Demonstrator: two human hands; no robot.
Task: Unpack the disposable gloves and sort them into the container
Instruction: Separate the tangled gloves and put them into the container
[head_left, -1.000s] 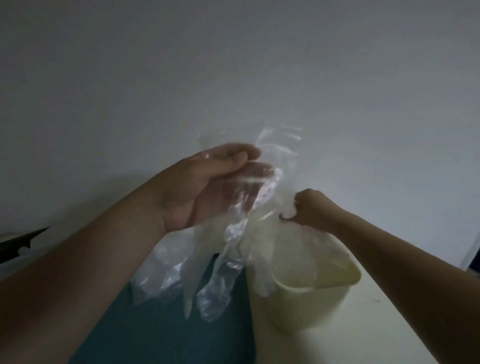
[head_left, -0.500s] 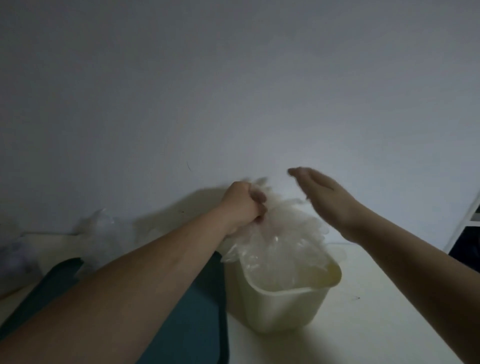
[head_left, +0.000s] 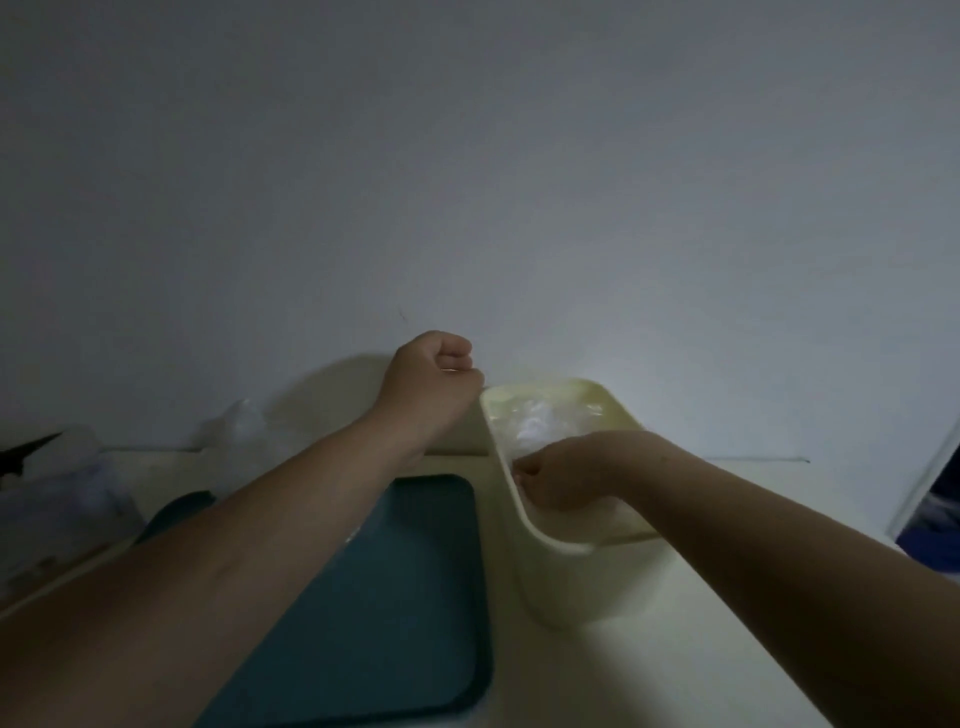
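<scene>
Left hand (head_left: 434, 376) let go & pulled back, now an empty fist; right hand (head_left: 563, 475) went into container (head_left: 566, 571), tucking gloves (head_left: 540, 422) down, grip unclear. Next, prob: fetch another batch.

The pale table (head_left: 654, 675) carries a teal tray (head_left: 389, 597), a cream container (head_left: 571, 587) beside it, and crumpled plastic (head_left: 244, 431).
</scene>
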